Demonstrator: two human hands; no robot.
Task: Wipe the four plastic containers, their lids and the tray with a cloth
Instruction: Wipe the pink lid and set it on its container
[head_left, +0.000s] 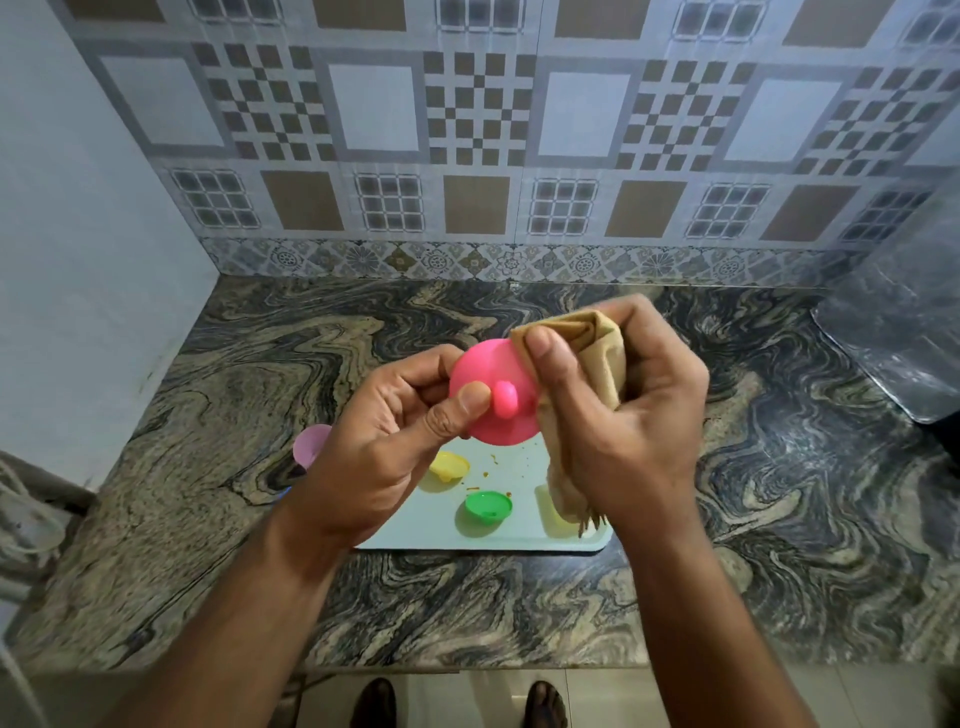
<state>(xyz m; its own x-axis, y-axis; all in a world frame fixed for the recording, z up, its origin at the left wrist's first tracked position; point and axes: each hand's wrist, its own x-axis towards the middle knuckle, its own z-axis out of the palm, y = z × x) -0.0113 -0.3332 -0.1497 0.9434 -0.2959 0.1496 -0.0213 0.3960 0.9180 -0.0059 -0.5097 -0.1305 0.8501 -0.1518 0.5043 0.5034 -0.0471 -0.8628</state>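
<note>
My left hand (384, 441) holds a round pink lid (488, 400) with a knob, raised above the tray. My right hand (623, 410) grips a tan cloth (587, 358) pressed against the lid's right edge. The cloth hangs down over the pale tray (519, 535) on the counter. On the tray lie a yellow lid (449, 465) and a green lid (487, 505), with crumbs around them. A pink container (310, 444) peeks out left of my left wrist. A yellowish piece under the cloth is mostly hidden.
A marbled stone counter (260, 395) runs to a tiled back wall (478, 156). A plain wall closes the left side. A shiny metal surface (904, 343) sits at the far right. Feet show on the floor below the counter edge.
</note>
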